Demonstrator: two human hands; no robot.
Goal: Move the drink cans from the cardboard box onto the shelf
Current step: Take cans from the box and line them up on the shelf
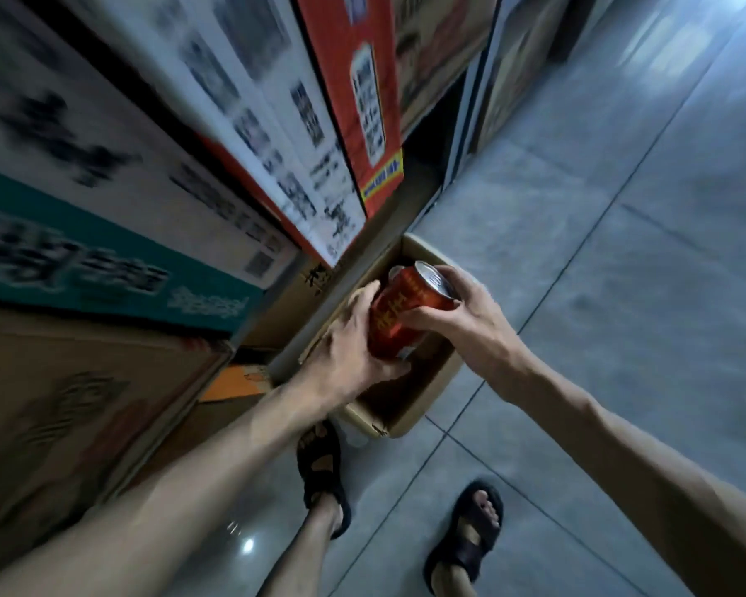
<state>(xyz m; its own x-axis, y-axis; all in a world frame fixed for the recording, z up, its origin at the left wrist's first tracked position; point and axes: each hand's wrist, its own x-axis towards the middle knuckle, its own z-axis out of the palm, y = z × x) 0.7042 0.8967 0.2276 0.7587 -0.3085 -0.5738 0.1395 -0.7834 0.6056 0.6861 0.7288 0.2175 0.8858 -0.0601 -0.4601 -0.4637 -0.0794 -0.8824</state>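
Left grip (349,342): clasped round red can (399,314), above cardboard box (388,426).
Right grip (464,310): fingers curled over can's top end.
Advice: lift clear of box rim; one grip suffices.

Grey tiled aisle lined with stacked cartons.
The glossy grey floor (621,295), crossed by dark grout lines, fills 1 to 6 o'clock, with a pale sheen (664,49) at 1 and a small bright glint (247,545) at 7. Blurred cartons rise from 8 to 12: a brown carton (61,402), a teal-and-white carton (82,217), a red carton (354,101).
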